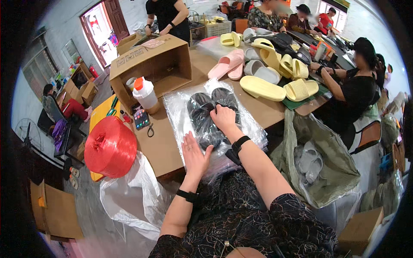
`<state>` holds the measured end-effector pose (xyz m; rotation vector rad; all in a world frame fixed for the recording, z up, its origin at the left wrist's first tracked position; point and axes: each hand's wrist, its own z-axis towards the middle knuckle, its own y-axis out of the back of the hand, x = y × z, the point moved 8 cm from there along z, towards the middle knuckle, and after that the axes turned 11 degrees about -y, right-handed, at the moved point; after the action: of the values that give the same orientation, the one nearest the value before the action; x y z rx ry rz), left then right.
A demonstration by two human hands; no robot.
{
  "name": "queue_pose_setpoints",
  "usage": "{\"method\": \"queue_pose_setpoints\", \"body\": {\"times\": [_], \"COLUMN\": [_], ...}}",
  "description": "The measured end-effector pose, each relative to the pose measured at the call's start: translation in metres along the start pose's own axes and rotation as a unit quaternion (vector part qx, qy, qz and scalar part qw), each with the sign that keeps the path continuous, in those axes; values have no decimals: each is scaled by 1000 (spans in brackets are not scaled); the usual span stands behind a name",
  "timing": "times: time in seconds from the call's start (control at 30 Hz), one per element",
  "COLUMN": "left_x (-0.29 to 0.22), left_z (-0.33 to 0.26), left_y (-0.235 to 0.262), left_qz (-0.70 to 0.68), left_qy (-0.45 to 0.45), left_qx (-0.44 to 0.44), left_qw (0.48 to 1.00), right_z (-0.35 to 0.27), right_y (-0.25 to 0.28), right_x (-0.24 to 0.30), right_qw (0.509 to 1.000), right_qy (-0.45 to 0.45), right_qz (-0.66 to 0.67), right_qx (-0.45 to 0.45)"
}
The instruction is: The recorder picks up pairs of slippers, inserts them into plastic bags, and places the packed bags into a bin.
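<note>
A pair of black slippers (200,116) lies side by side on a stack of clear plastic bags (175,112) in front of me, with shiny film over them. My right hand (224,118) is closed on the slippers near their middle, its fingers curled down between the two. Beside the near left end of the pair, my left hand (195,155) is open, fingers stretched out flat along the bags' edge. Whether the slippers are fully inside one bag is hard to make out.
An open cardboard box (150,64), a bottle with an orange cap (145,92), a phone (141,119) and a red twine roll (110,147) stand left. Yellow slippers (262,87) and pink slippers (226,64) pile up right. A green sack (331,172) hangs beside the table; co-workers sit beyond.
</note>
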<state>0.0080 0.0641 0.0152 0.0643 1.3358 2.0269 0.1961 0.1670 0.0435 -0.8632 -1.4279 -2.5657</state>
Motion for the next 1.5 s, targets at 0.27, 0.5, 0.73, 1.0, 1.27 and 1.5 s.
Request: {"method": "queue_pose_setpoints", "body": {"times": [0.27, 0.5, 0.73, 1.0, 1.27, 1.5], "left_x": [3, -2, -14, -6, -7, -11], "left_z": [1, 5, 5, 2, 2, 3], "left_y": [0, -8, -1, -4, -2, -1], "left_qz": [16, 68, 44, 58, 61, 66], "left_qy": [10, -23, 6, 12, 1, -4], "left_qx": [61, 63, 86, 83, 72, 78], "left_qw": [998, 995, 995, 995, 996, 995], "right_z": [-34, -82, -212, -215, -29, 68], "right_y": [122, 243, 211, 109, 179, 141], "right_x": [-39, -247, -451, -492, -329, -249], "right_qw": [972, 891, 799, 763, 911, 811], "right_qy": [-16, -185, -556, -616, -282, -399], "right_qz": [165, 264, -111, 137, 267, 425], "right_qx": [-167, -319, -202, 141, -141, 57]}}
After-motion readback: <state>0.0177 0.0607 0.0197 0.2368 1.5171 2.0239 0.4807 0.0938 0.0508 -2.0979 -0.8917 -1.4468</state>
